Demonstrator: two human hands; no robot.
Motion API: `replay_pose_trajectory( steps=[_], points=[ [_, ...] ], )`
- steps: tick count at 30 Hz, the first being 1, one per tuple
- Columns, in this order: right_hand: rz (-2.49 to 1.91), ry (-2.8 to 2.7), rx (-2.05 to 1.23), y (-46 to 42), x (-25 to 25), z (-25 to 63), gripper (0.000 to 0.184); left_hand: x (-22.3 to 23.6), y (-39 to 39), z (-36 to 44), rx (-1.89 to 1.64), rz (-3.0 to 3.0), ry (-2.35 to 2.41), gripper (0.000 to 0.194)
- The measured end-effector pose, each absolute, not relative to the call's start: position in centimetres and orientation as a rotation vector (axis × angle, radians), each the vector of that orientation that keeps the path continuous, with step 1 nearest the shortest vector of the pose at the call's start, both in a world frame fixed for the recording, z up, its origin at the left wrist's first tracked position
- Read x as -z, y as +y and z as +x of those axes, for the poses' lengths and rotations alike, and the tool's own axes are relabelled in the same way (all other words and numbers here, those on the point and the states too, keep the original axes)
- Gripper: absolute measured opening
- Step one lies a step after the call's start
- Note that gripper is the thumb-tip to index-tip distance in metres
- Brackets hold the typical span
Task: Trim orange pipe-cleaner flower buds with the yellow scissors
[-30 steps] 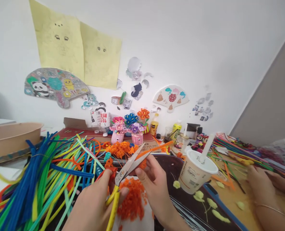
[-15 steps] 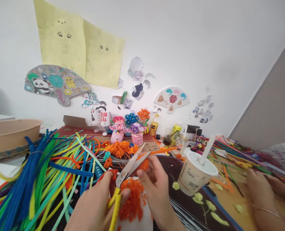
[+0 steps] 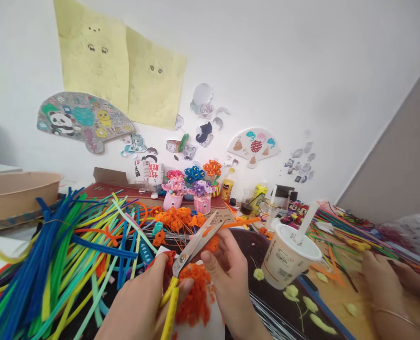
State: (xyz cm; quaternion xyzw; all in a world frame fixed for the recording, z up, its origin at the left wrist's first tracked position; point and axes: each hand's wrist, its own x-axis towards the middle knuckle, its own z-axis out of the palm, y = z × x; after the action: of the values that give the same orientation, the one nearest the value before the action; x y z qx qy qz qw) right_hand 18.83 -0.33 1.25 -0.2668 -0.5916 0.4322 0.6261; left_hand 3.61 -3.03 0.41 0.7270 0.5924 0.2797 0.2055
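Tan tub [image 3: 21, 193] at far left edge; just in front, blue fuzzy stems [image 3: 50, 245] bundled beside loose stems in green, yellow and mint [image 3: 82, 255]. Next rightward, left hand [image 3: 142, 297] — curled around yellow-handled scissors [image 3: 182, 259], blades parted and pointing up and away. Near those fingers, something red [image 3: 167, 257]; cannot tell what, or whether held. At the blades, orange strip [image 3: 245, 222] — exact crossing hard to make out — gripped in right hand [image 3: 227, 264], thumb on near side, free end reaching rightward past fingertips. Below, white sheet [image 3: 201, 331] strewn with orange clippings [image 3: 195, 302]. Looks like trimming in hand: shearing fuzz from strip, to judge by those clippings. Seems to call next for steady right-hand hold, thumb clear of blades, then measured squeeze of handles. Further right, lidded paper cup [image 3: 284, 259], upright, straw [image 3: 306, 222] in top; pale-yellow pieces [image 3: 309, 303] near base. At far right, another person's hands [image 3: 381, 276] over brown tabletop [image 3: 337, 293]; grip too unclear to tell.
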Motion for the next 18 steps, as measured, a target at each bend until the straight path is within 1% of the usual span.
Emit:
replay_pose_trajectory(
  steps=[7,11,18],
  points=[
    [-0.595,-1.329,-1.032,-0.6,-1.4,18.9,0.022,0.3,-2.5,3.5,-0.819,2.075,1.694,0.022],
    [-0.613,-1.338,-1.009,-0.6,-1.5,18.9,0.021,-0.2,-2.6,3.5,-0.831,2.073,1.725,0.019],
    [-0.612,-1.357,-0.987,-0.6,-1.7,19.1,0.02,-1.7,-2.8,3.3,-0.803,2.058,1.756,0.028]
  ],
)
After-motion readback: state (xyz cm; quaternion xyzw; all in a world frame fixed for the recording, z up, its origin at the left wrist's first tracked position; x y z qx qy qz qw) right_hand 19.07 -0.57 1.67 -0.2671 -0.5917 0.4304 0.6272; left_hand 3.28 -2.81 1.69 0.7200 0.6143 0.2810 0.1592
